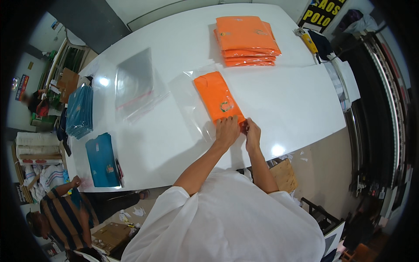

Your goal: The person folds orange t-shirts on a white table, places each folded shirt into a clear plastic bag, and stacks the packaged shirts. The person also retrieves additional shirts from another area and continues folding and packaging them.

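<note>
A folded orange shirt (pixel 211 89) with a small green emblem lies slantwise on the white table, over or against a clear plastic bag (pixel 185 102) that spreads out on its left. Whether the shirt is inside that bag I cannot tell. My left hand (pixel 228 131) has its fingers curled over the shirt's near end. Close beside it, my right hand (pixel 252 134) pinches the near right corner; its fingertips are partly hidden. Farther back stands a stack of bagged orange shirts (pixel 246 35).
Flat clear bags (pixel 135 78) lie left of the shirt on the table (pixel 301 96). Teal garments sit at the left edge, a bagged stack (pixel 80 111) and a folded one (pixel 101 159). A yellow cutter (pixel 309 43) rests far right. Another person (pixel 65 214) is at lower left.
</note>
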Demonstrator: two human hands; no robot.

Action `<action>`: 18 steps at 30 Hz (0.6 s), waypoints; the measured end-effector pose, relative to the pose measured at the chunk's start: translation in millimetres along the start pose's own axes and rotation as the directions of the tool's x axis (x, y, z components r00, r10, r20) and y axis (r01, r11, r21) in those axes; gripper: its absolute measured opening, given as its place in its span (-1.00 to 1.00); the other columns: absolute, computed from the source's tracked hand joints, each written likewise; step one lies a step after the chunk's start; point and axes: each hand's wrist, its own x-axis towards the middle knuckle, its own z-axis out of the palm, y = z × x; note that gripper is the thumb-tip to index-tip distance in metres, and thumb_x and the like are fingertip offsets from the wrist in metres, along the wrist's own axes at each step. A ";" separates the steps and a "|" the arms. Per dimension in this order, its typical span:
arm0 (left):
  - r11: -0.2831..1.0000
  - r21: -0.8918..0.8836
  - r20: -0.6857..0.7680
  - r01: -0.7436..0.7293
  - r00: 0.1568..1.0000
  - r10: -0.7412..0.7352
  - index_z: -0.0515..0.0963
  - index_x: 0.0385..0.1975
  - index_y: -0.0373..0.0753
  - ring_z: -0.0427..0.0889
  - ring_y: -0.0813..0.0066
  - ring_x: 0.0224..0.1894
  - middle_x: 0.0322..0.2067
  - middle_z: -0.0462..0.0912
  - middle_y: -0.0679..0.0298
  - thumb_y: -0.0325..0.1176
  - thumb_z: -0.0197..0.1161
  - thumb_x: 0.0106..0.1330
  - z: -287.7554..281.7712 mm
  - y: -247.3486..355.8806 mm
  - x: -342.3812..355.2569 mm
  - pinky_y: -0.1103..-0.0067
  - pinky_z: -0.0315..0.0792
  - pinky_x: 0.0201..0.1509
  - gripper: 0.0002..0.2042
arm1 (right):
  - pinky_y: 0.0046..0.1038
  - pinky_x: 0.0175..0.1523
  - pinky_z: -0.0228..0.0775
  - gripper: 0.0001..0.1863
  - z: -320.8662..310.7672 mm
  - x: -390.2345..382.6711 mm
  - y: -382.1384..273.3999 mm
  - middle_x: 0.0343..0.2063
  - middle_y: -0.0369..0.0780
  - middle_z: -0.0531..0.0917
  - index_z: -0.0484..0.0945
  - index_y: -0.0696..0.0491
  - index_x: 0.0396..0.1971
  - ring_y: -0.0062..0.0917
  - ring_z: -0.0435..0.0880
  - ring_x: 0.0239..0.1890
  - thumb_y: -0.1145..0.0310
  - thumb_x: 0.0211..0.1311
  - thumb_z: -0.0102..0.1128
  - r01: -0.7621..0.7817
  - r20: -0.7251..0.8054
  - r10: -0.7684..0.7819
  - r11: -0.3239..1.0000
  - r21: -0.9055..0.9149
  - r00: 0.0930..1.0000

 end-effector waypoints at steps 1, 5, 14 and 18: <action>0.999 -0.040 -0.046 0.010 0.999 -0.012 0.52 -0.23 -0.22 0.65 0.18 -0.22 -0.34 0.67 0.16 -0.29 0.25 0.31 -3.1 -1.5 1.8 0.22 0.37 -0.05 -0.83 | -0.45 -0.07 0.51 -0.68 7.8 -6.6 -1.5 -0.22 -0.26 0.70 0.66 0.19 -0.08 -0.55 0.65 -0.19 0.23 0.51 0.11 -0.032 0.036 0.029 0.996 0.082 0.999; 0.987 -0.156 -0.165 0.023 0.985 -0.049 0.50 -0.33 -0.20 0.62 0.17 -0.25 -0.36 0.65 0.17 -0.31 0.23 0.33 -26.7 4.4 0.6 0.25 0.35 -0.07 -0.88 | -0.30 0.24 0.42 -0.67 18.7 16.3 35.5 -0.02 -0.25 0.65 0.58 0.12 0.07 -0.45 0.60 0.13 0.23 0.56 -0.03 -0.189 0.326 0.072 0.920 0.343 0.943; 0.966 -0.251 -0.182 -0.064 0.983 0.017 0.61 -0.11 -0.25 0.51 0.27 0.06 -0.10 0.61 0.19 -0.29 0.34 0.33 -64.2 -1.5 -21.9 0.32 0.27 0.21 -0.77 | -0.15 0.48 0.16 -0.60 83.7 102.1 28.8 0.13 -0.26 0.66 0.64 0.02 0.12 -0.33 0.49 0.33 0.09 0.57 0.00 -0.166 0.586 0.108 0.985 0.046 0.803; 0.815 -0.523 -0.552 0.249 0.630 -0.546 0.58 0.08 -0.29 0.40 0.34 0.25 0.09 0.53 0.15 -0.29 0.36 0.36 -37.5 -19.6 -32.4 0.33 0.28 0.32 -0.65 | -0.11 0.50 0.10 -0.59 108.5 116.4 11.6 0.14 -0.26 0.65 0.65 0.01 0.13 -0.30 0.45 0.36 0.06 0.56 0.03 0.179 0.658 0.040 0.948 -0.263 0.752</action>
